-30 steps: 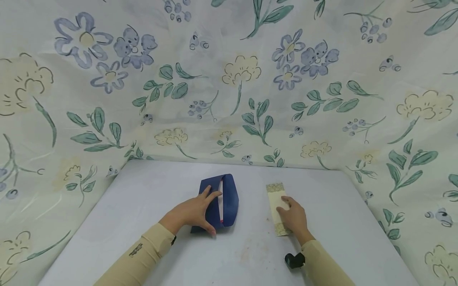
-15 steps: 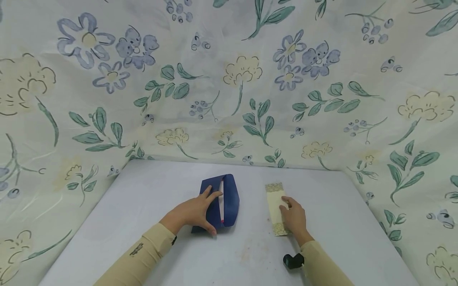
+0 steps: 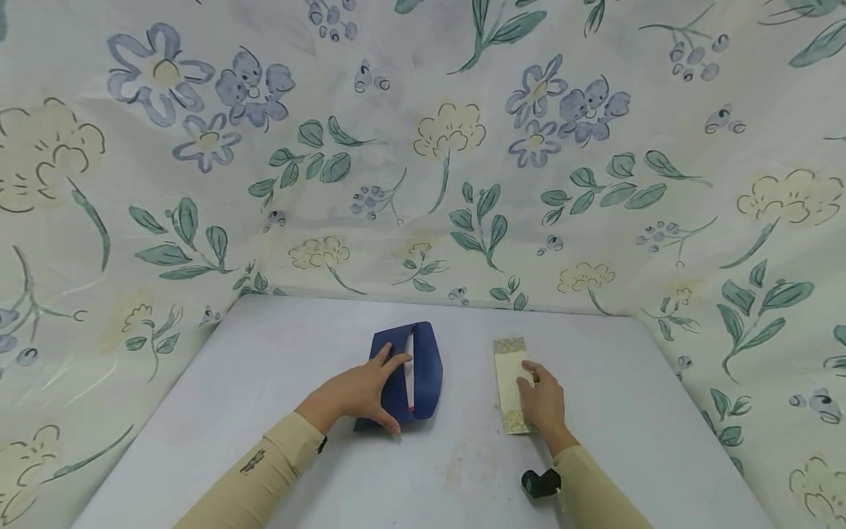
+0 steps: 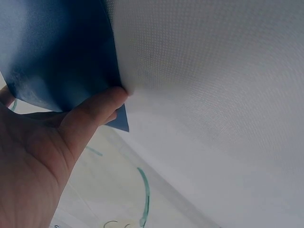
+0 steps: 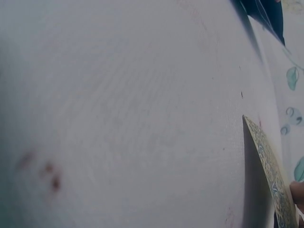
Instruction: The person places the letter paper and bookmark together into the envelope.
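A dark blue envelope (image 3: 391,402) with its flap (image 3: 428,371) turned back to the right is in the middle of the head view. A white strip and a bit of red show in its opening. My left hand (image 3: 357,393) grips it, fingers spread over the body and thumb at the near edge; the left wrist view shows the thumb (image 4: 97,107) against the envelope's border. To the right, my right hand (image 3: 545,402) holds a long cream card (image 3: 509,378) with patterned gold-green ends by its right side. In the right wrist view the card's edge (image 5: 268,168) stands tilted above its shadow.
Both hands work over a white table (image 3: 330,477) with faint brownish smudges (image 3: 465,463) between them. A flower-printed sheet (image 3: 390,162) rises behind and at both sides. A black wrist camera (image 3: 540,483) sits beside the right sleeve.
The cream card has turned slightly, standing a little straighter in the head view, and my right thumb has shifted a little to the right. The left hand and envelope stay put.
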Demonstrator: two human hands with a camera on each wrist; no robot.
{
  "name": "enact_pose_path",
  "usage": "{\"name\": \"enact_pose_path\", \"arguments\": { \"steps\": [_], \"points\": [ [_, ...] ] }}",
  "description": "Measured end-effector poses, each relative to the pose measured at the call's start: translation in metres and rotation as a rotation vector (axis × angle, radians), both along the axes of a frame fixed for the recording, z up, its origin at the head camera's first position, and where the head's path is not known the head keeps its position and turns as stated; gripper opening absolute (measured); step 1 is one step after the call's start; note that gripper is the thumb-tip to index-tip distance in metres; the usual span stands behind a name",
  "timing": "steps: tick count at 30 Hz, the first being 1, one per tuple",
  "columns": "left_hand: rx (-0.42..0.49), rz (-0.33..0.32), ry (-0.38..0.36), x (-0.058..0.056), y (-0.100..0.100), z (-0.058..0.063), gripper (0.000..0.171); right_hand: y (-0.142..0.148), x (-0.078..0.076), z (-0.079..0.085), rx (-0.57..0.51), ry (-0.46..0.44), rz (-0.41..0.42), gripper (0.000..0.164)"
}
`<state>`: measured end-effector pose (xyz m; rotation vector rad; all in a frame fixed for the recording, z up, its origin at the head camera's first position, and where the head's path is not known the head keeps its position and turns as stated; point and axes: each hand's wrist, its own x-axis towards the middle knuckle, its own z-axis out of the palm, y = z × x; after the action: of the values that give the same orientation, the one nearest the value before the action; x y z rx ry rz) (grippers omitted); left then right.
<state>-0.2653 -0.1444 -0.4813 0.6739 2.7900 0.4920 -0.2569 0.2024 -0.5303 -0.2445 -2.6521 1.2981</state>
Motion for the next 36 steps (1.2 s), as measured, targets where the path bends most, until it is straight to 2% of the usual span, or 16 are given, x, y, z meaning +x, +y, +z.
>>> {"name": "enact_pose_path", "arguments": {
  "steps": [13, 36],
  "points": [
    [0.005, 0.0, -0.002, -0.001, 0.0, 0.0, 0.129, -0.006, -0.001, 0.007, -0.015, 0.025, -0.011, 0.04],
    [0.006, -0.005, -0.003, 0.0, 0.0, 0.001, 0.129, -0.014, -0.002, 0.008, -0.017, 0.021, -0.03, 0.04]
  ]
}}
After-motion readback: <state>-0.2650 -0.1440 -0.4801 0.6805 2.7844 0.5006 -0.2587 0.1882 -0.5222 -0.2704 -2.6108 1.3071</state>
